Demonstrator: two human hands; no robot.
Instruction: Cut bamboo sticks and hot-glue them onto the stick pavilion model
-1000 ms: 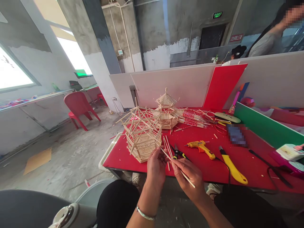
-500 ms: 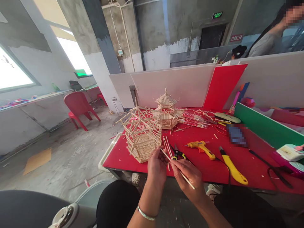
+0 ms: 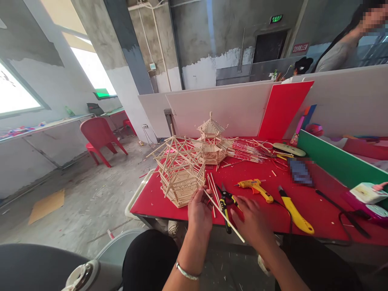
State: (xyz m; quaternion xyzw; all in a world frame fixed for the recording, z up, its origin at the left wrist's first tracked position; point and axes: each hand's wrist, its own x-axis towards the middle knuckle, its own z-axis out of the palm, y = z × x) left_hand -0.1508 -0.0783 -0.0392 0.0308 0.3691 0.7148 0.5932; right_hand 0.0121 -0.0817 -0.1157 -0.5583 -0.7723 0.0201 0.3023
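Note:
My left hand (image 3: 200, 208) pinches a thin wooden stick (image 3: 226, 218), which slants down to the right across the table's front edge. My right hand (image 3: 251, 218) is off the stick, its fingers stretched out over one handle of the black-and-yellow cutters (image 3: 224, 206); whether they touch it I cannot tell. A few loose sticks (image 3: 212, 182) lie beside the cutters. Just behind my left hand stands a wooden stick frame (image 3: 182, 173) with an open top and a slatted base. Farther back is a pagoda model (image 3: 211, 137) with a pointed roof, built of the same sticks.
On the red tabletop (image 3: 188, 216), right of the cutters, lie a yellow glue gun (image 3: 256, 189) and a yellow-handled knife (image 3: 295, 214). Bagged sticks (image 3: 245, 151) lie behind, near a phone (image 3: 300, 171). A green board (image 3: 339, 161) borders the right side. Another person (image 3: 339, 50) is beyond the partition.
My right hand has let go of the stick and moved right, opening over the cutters. My left hand stays in place, still holding the stick.

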